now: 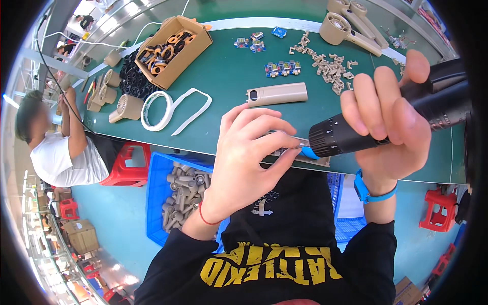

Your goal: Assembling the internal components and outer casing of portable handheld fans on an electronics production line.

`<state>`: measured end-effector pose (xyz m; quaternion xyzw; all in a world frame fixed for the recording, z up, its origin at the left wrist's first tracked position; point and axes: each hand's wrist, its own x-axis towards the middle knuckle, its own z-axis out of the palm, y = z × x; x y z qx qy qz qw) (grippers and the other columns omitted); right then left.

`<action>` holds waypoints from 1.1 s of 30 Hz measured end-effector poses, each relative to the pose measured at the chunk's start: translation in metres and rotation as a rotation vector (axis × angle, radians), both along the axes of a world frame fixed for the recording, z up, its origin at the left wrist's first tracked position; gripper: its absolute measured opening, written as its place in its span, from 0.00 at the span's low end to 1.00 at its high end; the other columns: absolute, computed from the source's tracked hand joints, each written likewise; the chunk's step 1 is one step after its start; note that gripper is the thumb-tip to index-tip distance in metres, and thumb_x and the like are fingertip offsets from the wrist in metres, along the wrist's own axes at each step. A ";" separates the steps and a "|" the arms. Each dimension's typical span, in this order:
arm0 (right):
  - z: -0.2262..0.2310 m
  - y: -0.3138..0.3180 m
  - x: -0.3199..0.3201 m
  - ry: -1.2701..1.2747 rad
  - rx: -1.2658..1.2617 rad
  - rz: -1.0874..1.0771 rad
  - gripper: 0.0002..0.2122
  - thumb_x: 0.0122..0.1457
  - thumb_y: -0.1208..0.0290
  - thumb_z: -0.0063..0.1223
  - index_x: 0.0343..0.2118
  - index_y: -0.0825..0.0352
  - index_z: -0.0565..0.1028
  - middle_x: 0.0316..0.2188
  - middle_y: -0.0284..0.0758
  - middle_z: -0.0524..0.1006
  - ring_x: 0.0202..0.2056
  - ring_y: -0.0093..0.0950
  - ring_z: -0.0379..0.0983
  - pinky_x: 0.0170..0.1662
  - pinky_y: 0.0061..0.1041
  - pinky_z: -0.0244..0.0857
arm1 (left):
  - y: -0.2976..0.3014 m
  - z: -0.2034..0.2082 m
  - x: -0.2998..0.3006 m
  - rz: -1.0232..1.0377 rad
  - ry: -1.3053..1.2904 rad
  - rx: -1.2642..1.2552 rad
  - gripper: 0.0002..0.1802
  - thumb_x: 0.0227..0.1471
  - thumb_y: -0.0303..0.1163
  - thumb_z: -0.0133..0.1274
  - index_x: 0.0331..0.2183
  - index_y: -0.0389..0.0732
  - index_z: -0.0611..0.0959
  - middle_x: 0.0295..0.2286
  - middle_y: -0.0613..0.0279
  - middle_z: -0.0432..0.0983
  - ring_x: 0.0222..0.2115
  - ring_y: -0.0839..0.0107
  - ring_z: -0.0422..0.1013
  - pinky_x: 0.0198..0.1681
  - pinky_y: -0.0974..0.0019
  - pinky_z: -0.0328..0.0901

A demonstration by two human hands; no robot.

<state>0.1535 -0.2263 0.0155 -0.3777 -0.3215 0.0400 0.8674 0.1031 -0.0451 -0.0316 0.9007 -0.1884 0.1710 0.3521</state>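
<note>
At the near edge of the green counter (229,76), a beige shell (319,161) lies beneath the fingers of the left hand (249,157), mostly hidden, its long axis running roughly left to right along the edge. The left hand is the nearer of the 2 hands; its thumb and index finger close on the silver tip (303,145) of a black driver (333,137). Whether a small item also sits in that pinch cannot be told. The right hand (396,124) is wrapped round the driver's barrel, which slants from upper right down to the shell. A blue piece (309,153) shows just beside the tip.

Beyond the hands: 1 beige housing (279,95) lying crosswise, circuit boards (282,68), a heap of small beige parts (333,71), and an open carton (178,63) of rings. Below the counter, left: a blue crate (157,203) of beige parts. Farther left, 1 co-worker (68,152) sits on a red stool (127,165).
</note>
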 end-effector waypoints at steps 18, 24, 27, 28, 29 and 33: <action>-0.008 0.007 0.001 0.034 -0.005 0.109 0.16 0.55 0.77 0.51 0.43 0.53 0.64 0.19 0.22 0.64 0.20 0.16 0.60 0.28 0.19 0.58 | 0.001 0.002 -0.004 0.022 -0.031 0.033 0.07 0.32 0.23 0.63 0.21 0.44 0.81 0.28 0.72 0.78 0.40 0.68 0.73 0.54 0.53 0.58; -0.012 0.008 0.009 -0.185 -0.066 0.099 0.17 0.56 0.77 0.51 0.47 0.54 0.64 0.19 0.23 0.65 0.20 0.16 0.62 0.28 0.19 0.58 | 0.003 0.005 -0.009 0.059 -0.017 0.053 0.07 0.32 0.23 0.63 0.20 0.43 0.81 0.28 0.73 0.78 0.39 0.68 0.73 0.53 0.53 0.58; -0.013 0.008 0.010 -0.251 -0.095 0.104 0.17 0.56 0.77 0.51 0.48 0.54 0.64 0.20 0.24 0.65 0.20 0.16 0.63 0.28 0.19 0.59 | 0.006 0.002 -0.009 0.040 -0.044 0.082 0.10 0.32 0.24 0.64 0.24 0.44 0.82 0.30 0.71 0.78 0.39 0.67 0.73 0.53 0.53 0.58; -0.014 0.009 0.008 -0.233 -0.093 0.082 0.19 0.57 0.77 0.49 0.50 0.55 0.64 0.20 0.24 0.65 0.20 0.16 0.63 0.28 0.20 0.59 | 0.006 0.002 -0.008 0.039 -0.040 0.077 0.10 0.32 0.24 0.64 0.24 0.44 0.82 0.30 0.71 0.78 0.39 0.67 0.73 0.53 0.53 0.58; -0.014 0.009 0.008 -0.215 -0.090 0.060 0.20 0.57 0.77 0.48 0.53 0.56 0.63 0.20 0.25 0.65 0.20 0.16 0.63 0.27 0.20 0.58 | 0.006 0.004 -0.008 0.049 -0.022 0.077 0.13 0.32 0.25 0.65 0.27 0.44 0.82 0.33 0.69 0.77 0.41 0.65 0.71 0.53 0.53 0.58; -0.016 0.013 0.006 -0.128 -0.187 -0.013 0.21 0.56 0.77 0.49 0.53 0.58 0.63 0.19 0.26 0.65 0.19 0.18 0.62 0.27 0.20 0.58 | 0.018 0.004 -0.002 0.036 0.067 0.103 0.22 0.33 0.29 0.66 0.37 0.42 0.81 0.43 0.61 0.73 0.47 0.59 0.66 0.53 0.55 0.58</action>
